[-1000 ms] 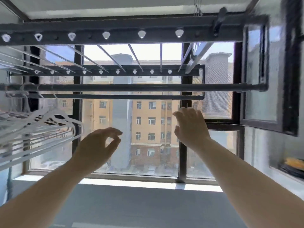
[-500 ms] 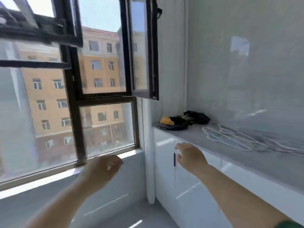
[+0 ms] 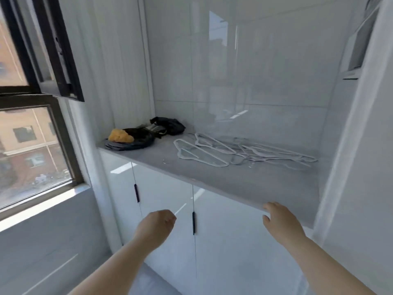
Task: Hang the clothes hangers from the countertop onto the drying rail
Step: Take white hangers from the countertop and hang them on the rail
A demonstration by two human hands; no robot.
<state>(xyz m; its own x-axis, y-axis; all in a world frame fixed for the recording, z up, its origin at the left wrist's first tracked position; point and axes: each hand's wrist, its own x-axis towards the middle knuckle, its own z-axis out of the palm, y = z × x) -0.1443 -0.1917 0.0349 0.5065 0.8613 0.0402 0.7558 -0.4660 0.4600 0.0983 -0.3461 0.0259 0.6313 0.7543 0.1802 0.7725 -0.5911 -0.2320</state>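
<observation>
- Our hands, both empty: left hand (image 3: 156, 227) hangs low w/ fingers loosely curled, in front of the white cabinet doors (image 3: 165, 194). Right hand (image 3: 280, 224) is relaxed, fingers stretched fwd, tips at the front lip of the grey surface (image 3: 244, 184). Whether they touch it, we can't tell.
- White clothes hangers (image 3: 240, 151) lie flat in a loose, tangled pile on the surface, toward its back & right, near the glossy tiled wall (image 3: 255, 71) and well apart from both hands.
- Far-left corner of the surface: a yellow lump (image 3: 120, 135) sits atop a flat dark pile (image 3: 131, 143); just behind, a crumpled black bundle (image 3: 169, 126).
- Below the surface, two slim black handles (image 3: 193, 223) run vertically on the doors; our left hand sits between them.
- At left, a black-framed window (image 3: 63, 145) w/ one sash (image 3: 55, 50) swung inward; apt blocks show through the glass.
</observation>
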